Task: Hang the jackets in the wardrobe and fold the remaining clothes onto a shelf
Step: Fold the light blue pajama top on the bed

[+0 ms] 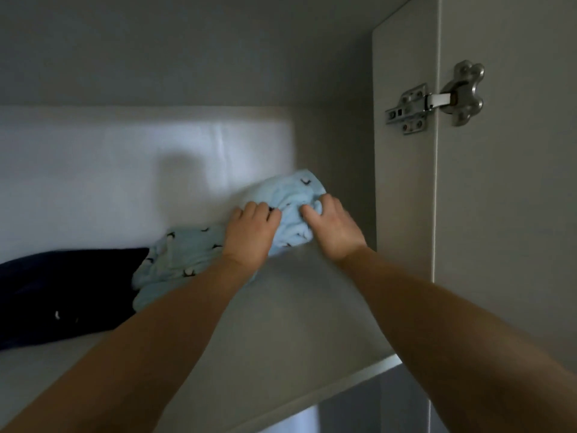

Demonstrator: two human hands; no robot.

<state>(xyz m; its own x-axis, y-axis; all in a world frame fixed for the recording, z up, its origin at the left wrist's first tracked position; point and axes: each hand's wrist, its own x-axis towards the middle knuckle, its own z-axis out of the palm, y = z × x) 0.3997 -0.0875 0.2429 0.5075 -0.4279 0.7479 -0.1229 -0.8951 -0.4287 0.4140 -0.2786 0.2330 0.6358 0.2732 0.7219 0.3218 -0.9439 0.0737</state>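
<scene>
Grips a pale blue fleece (pixel 292 195) with both grips at once, on a wardrobe shelf (pixel 296 310). Curls the left grip (pixel 249 234) over the bundle's left side, knuckles up, fingertips sunk in the pile. Closes the right grip (pixel 332 228) on the bundle's right side, thumb pointing left across the cloth, fingers tucked into the folds. Extends two bare forearms up from the lower edge of the frame.

Sets the fleece toward the right end of the shelf, near the side panel (pixel 402 182); cannot tell whether touching it. Bunches highest between the two grips, against the white back wall (pixel 109 170). Trails more pale blue cloth down and left from under the left wrist; cannot tell whether one piece or two. Carries small dark printed marks scattered over the blue, too small and blurred to read as any shape or word.

Shares the shelf with one navy garment (pixel 62 292), lying flat at left and touching the trailing blue cloth, with two small white flecks near its front edge, unreadable.

Frames at right one open door (pixel 515 214), joined to the side panel by one metal hinge (pixel 437 98), several screw heads in view.
</scene>
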